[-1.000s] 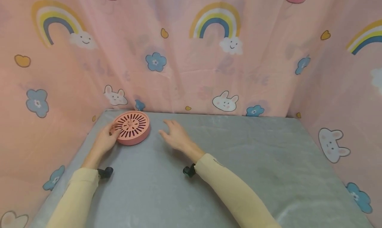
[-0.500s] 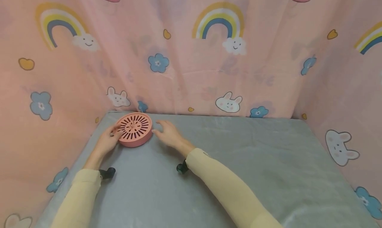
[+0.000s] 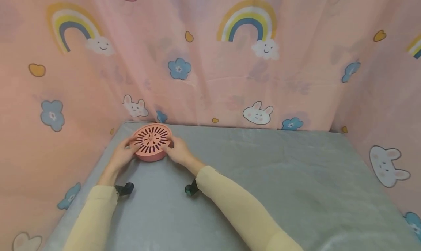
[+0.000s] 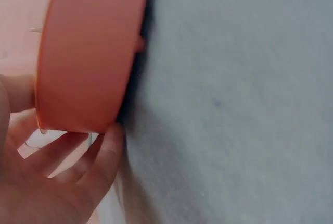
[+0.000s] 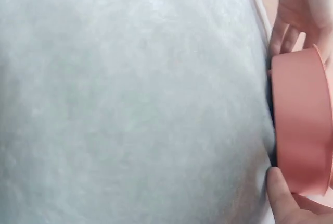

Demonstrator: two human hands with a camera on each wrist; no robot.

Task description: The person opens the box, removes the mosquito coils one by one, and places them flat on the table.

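Note:
A round pink disc (image 3: 152, 141) with dark radial slots in its top lies on the grey table (image 3: 263, 178) near the far left corner. My left hand (image 3: 122, 154) holds its left edge, fingers curled against the rim. My right hand (image 3: 177, 152) grips the right edge, thumb low on the side wall. The left wrist view shows the pink disc's side wall (image 4: 88, 52) with the left hand's fingers (image 4: 99, 156) under it. In the right wrist view the disc (image 5: 302, 125) stands between the right thumb (image 5: 283, 198) and the left hand's fingers (image 5: 291, 21).
A pink curtain (image 3: 210, 61) printed with rainbows, rabbits and flowers closes the table in at the back and on both sides. Small black wrist cameras (image 3: 126, 188) (image 3: 190, 189) sit below both sleeves. Bare grey cloth stretches to the right and toward me.
My right hand moved left across the table and took hold of the disc's right edge. The left hand stayed on the left edge.

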